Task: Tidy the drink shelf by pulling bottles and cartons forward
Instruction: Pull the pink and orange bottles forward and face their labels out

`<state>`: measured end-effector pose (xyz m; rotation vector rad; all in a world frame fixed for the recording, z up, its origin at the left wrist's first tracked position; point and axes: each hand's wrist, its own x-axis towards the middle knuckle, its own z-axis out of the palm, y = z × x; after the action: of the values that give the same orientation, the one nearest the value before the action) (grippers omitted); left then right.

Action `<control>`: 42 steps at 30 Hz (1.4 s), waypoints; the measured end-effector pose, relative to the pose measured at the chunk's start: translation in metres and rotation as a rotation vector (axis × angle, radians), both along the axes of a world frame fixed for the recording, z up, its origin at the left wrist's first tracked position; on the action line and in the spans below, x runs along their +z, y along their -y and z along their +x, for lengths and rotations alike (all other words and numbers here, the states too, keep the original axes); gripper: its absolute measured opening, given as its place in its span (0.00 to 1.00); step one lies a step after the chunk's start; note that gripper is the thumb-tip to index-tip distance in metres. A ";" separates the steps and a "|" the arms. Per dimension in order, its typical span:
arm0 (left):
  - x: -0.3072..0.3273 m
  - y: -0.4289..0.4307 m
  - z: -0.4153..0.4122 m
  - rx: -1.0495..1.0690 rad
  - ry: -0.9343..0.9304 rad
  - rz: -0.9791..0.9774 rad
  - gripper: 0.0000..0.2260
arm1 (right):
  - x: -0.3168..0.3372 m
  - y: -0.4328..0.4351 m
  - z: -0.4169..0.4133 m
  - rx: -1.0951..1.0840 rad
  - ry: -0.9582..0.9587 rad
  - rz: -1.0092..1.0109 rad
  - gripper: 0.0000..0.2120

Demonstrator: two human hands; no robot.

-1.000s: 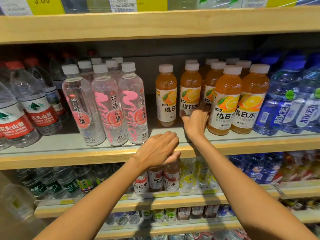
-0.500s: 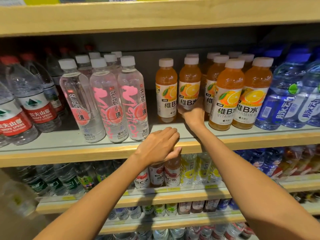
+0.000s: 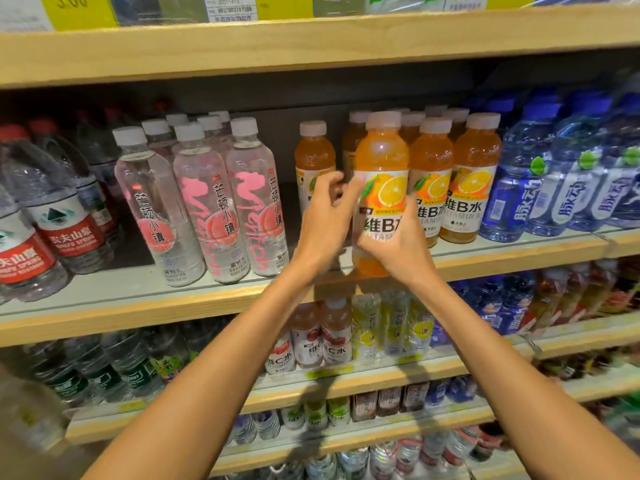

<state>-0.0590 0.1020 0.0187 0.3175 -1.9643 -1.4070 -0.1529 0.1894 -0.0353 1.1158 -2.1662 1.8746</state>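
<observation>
On the middle shelf (image 3: 138, 303) stands a group of orange vitamin drink bottles with white caps. My right hand (image 3: 398, 244) grips one orange bottle (image 3: 382, 157) round its lower label, upright, with its base at the shelf's front edge. It stands ahead of the front-row orange bottles (image 3: 474, 174) to its right. My left hand (image 3: 325, 220) is raised just left of it, fingers loosely curled, thumb near the held bottle's label. Those fingers cover part of a lone orange bottle (image 3: 313, 157) standing further back on the left.
Clear bottles with pink print (image 3: 207, 202) stand left of the orange group, and red-labelled water bottles (image 3: 65, 220) further left. Blue bottles (image 3: 554, 188) fill the right. A shelf board with price tags (image 3: 311, 43) hangs above. Lower shelves hold more drinks.
My right hand has pulled an orange bottle from further back to the shelf's front edge. My left hand has lifted off the shelf edge and come up beside that bottle.
</observation>
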 end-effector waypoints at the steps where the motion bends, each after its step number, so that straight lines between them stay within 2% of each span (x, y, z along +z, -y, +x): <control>1: 0.009 -0.003 -0.003 -0.044 -0.027 0.073 0.20 | -0.001 -0.004 0.006 0.020 -0.008 0.001 0.34; 4: 0.023 -0.013 -0.008 -0.077 -0.093 0.170 0.17 | -0.005 -0.011 0.024 0.103 -0.001 0.006 0.34; 8: 0.025 -0.028 -0.012 0.073 -0.163 0.136 0.15 | -0.006 -0.019 0.036 0.155 -0.012 0.009 0.33; 12: 0.035 -0.035 -0.014 0.104 -0.212 0.252 0.05 | 0.002 -0.033 0.029 0.339 0.091 -0.044 0.32; 14: 0.045 -0.033 -0.011 -0.014 -0.202 0.445 0.07 | 0.006 -0.042 0.020 0.547 0.300 -0.130 0.30; 16: 0.052 -0.028 -0.006 -0.225 -0.163 0.610 0.15 | 0.006 -0.049 0.012 0.785 0.596 -0.195 0.37; 18: 0.057 -0.025 -0.001 -0.436 -0.154 0.665 0.15 | 0.005 -0.052 0.009 1.019 0.818 -0.188 0.45; 20: 0.060 -0.023 0.002 -0.653 -0.179 0.739 0.18 | 0.004 -0.053 0.012 1.229 0.913 -0.174 0.48; 22: 0.059 -0.022 0.003 -0.829 -0.190 0.840 0.22 | 0.005 -0.050 0.019 1.343 0.891 -0.163 0.43; 25: 0.051 -0.019 0.002 -0.893 -0.186 0.857 0.24 | 0.007 -0.044 0.030 1.270 0.797 -0.149 0.37; 28: 0.041 -0.013 0.002 -0.818 -0.196 0.835 0.24 | 0.005 -0.042 0.035 1.111 0.754 -0.145 0.40; 30: 0.039 -0.010 0.003 -0.616 -0.158 0.718 0.22 | 0.002 -0.043 0.034 0.942 0.669 -0.143 0.37; 31: 0.037 -0.009 0.002 -0.443 -0.124 0.615 0.20 | 0.001 -0.043 0.034 0.859 0.611 -0.140 0.33; 33: 0.032 -0.008 0.002 -0.050 -0.084 0.348 0.15 | 0.002 -0.042 0.032 0.709 0.488 -0.139 0.24; 35: 0.030 -0.011 0.003 0.198 -0.125 0.112 0.12 | 0.002 -0.038 0.030 0.576 0.380 -0.161 0.20; 37: 0.029 -0.018 0.002 0.277 -0.156 0.008 0.16 | 0.001 -0.033 0.032 0.398 0.268 -0.136 0.21; 39: 0.030 -0.025 -0.003 0.289 -0.162 0.024 0.20 | -0.001 -0.027 0.035 0.204 0.131 -0.044 0.23; 42: 0.033 -0.029 -0.011 0.368 -0.206 0.057 0.20 | -0.004 -0.020 0.045 0.148 0.054 0.015 0.24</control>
<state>-0.0703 0.1308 0.0514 0.5111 -1.6044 -1.2053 -0.1084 0.2096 -0.0395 1.2762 -2.1846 1.9723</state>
